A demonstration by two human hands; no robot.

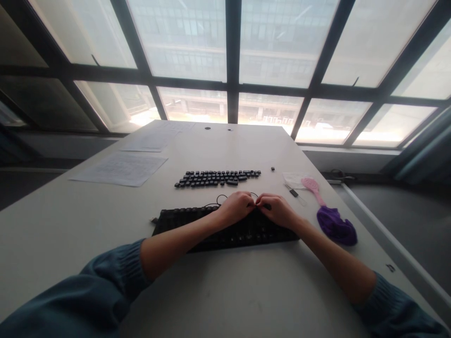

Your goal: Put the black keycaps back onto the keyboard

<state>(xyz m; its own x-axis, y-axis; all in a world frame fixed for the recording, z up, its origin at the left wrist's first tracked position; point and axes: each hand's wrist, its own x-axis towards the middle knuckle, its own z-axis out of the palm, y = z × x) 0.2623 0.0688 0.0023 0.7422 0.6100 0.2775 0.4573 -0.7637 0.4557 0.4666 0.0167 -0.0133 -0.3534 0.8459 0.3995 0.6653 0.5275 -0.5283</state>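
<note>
A black keyboard (211,244) lies in front of me, and many of its key positions look bare of caps. My left hand (240,205) is over its back edge, fingers closed in a pinch. Close beside it, my right hand (276,209) is closed too, and the fingertips of both nearly meet above the top row. Whatever they pinch is hidden or too small to name. Behind the keyboard, loose black keycaps (218,178) sit in rows, with a single keycap (272,168) apart to the right. A thin cable (221,197) loops behind the keyboard.
To the right lie a wire keycap puller (293,192), a clear plastic bag (292,179), a pink brush (313,186) and a purple cloth (336,226). Paper sheets (120,169) cover part of the white table (88,211) at left. A USB plug (154,220) rests by the keyboard's left end.
</note>
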